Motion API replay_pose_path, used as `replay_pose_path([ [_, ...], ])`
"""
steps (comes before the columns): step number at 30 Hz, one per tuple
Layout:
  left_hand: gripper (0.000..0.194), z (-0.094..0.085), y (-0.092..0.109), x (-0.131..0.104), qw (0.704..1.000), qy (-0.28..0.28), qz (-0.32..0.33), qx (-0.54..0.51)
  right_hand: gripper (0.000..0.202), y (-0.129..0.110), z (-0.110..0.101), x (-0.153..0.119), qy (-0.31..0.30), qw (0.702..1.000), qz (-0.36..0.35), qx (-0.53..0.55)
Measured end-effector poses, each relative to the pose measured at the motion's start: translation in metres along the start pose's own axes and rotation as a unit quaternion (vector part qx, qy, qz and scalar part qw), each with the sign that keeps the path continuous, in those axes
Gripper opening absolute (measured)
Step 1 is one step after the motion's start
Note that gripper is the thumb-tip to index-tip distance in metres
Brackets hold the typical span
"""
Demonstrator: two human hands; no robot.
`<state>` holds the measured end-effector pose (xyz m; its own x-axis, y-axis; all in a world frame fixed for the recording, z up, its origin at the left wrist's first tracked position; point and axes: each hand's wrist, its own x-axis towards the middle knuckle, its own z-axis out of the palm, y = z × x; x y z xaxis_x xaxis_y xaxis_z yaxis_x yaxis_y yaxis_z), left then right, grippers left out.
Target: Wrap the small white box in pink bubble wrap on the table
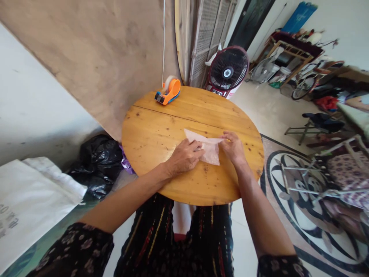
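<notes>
A thin, whitish translucent sheet (211, 153), perhaps a plastic pouch, lies on the round wooden table (150, 127), with a strip folded along its upper edge. My left hand (186, 156) rests on the sheet's left part, fingers bent and close together over it. At the upper right corner my right hand (233, 146) pinches the folded edge between thumb and fingers. An orange and blue tape dispenser (170, 91) with a roll of tape stands near the table's far edge, away from both hands.
A dark red fan (227, 71) stands just behind the table. Black plastic bags (99, 161) and a white sack (34, 207) are at the left. On the right are a metal-framed chair (340, 177), a folding stool (317, 123) and a cluttered wooden stand (291, 50).
</notes>
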<state>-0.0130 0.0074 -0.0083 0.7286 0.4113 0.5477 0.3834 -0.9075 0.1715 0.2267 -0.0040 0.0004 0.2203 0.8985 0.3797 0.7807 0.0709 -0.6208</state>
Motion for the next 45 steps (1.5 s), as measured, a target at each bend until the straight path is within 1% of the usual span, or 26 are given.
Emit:
replay_pose_path([
  [1, 0.029, 0.0, 0.0, 0.0, 1.0, -0.001, -0.001, -0.001, 0.014, 0.002, 0.002, 0.004, -0.009, 0.998, 0.021, 0.058],
  [2, 0.028, 0.0, 0.0, 0.0, 1.0, 0.002, -0.001, -0.001, 0.013, 0.003, 0.003, 0.007, -0.014, 0.992, 0.047, 0.117],
  [5, 0.026, 0.001, 0.001, 0.001, 1.0, 0.021, 0.006, -0.004, 0.022, -0.001, 0.01, 0.008, -0.023, 0.96, 0.112, 0.255],
  [8, 0.025, 0.001, 0.0, 0.002, 0.999, 0.037, 0.013, -0.007, 0.03, -0.008, 0.016, 0.004, -0.014, 0.937, 0.147, 0.318],
  [10, 0.024, 0.001, 0.0, 0.002, 0.999, 0.041, 0.013, -0.007, 0.032, -0.011, 0.016, -0.001, -0.002, 0.93, 0.16, 0.331],
  [12, 0.024, 0.001, 0.0, 0.001, 0.999, 0.043, 0.015, -0.004, 0.033, -0.013, 0.013, -0.007, -0.003, 0.933, 0.166, 0.318],
  [13, 0.023, 0.001, 0.0, 0.001, 0.999, 0.042, 0.016, -0.001, 0.035, -0.013, 0.01, -0.01, -0.019, 0.939, 0.167, 0.301],
  [16, 0.019, 0.002, 0.0, 0.001, 0.999, 0.044, 0.017, 0.006, 0.052, -0.012, 0.0, -0.019, -0.095, 0.955, 0.168, 0.224],
  [17, 0.019, 0.003, 0.0, 0.001, 0.999, 0.044, 0.017, 0.009, 0.054, -0.011, -0.003, -0.021, -0.119, 0.959, 0.161, 0.199],
  [18, 0.019, 0.003, -0.001, 0.001, 0.999, 0.044, 0.018, 0.013, 0.05, -0.01, -0.005, -0.023, -0.139, 0.963, 0.148, 0.178],
  [21, 0.021, 0.005, -0.002, 0.0, 0.999, 0.042, 0.02, 0.018, 0.023, -0.009, -0.007, -0.025, -0.168, 0.967, 0.109, 0.155],
  [22, 0.021, 0.005, -0.002, -0.001, 0.999, 0.043, 0.02, 0.018, 0.016, -0.009, -0.006, -0.025, -0.166, 0.967, 0.104, 0.162],
  [24, 0.02, 0.006, -0.002, -0.001, 0.998, 0.048, 0.022, 0.02, 0.01, -0.01, -0.003, -0.024, -0.139, 0.965, 0.114, 0.189],
  [27, 0.019, 0.007, -0.003, -0.002, 0.998, 0.051, 0.028, 0.027, 0.013, -0.012, 0.001, -0.023, -0.109, 0.957, 0.158, 0.218],
  [29, 0.019, 0.007, -0.003, -0.002, 0.998, 0.05, 0.027, 0.029, 0.017, -0.014, 0.004, -0.024, -0.108, 0.954, 0.18, 0.215],
  [31, 0.018, 0.007, -0.003, -0.002, 0.998, 0.047, 0.018, 0.031, 0.021, -0.015, 0.006, -0.026, -0.106, 0.955, 0.185, 0.206],
  [34, 0.017, 0.006, -0.002, -0.002, 0.999, 0.042, 0.011, 0.032, 0.023, -0.018, 0.008, -0.03, -0.099, 0.961, 0.176, 0.186],
  [36, 0.017, 0.005, -0.001, -0.003, 0.998, 0.048, 0.015, 0.029, 0.028, -0.02, 0.008, -0.033, -0.097, 0.971, 0.161, 0.15],
  [39, 0.022, 0.005, -0.001, -0.003, 0.998, 0.062, 0.022, 0.025, 0.03, -0.023, 0.007, -0.036, -0.116, 0.978, 0.141, 0.099],
  [41, 0.025, 0.004, -0.001, -0.003, 0.998, 0.057, 0.023, 0.021, 0.032, -0.026, 0.007, -0.037, -0.127, 0.978, 0.133, 0.095],
  [45, 0.026, 0.004, 0.0, -0.004, 0.999, 0.043, 0.019, 0.015, 0.033, -0.029, 0.008, -0.037, -0.116, 0.981, 0.118, 0.1],
])
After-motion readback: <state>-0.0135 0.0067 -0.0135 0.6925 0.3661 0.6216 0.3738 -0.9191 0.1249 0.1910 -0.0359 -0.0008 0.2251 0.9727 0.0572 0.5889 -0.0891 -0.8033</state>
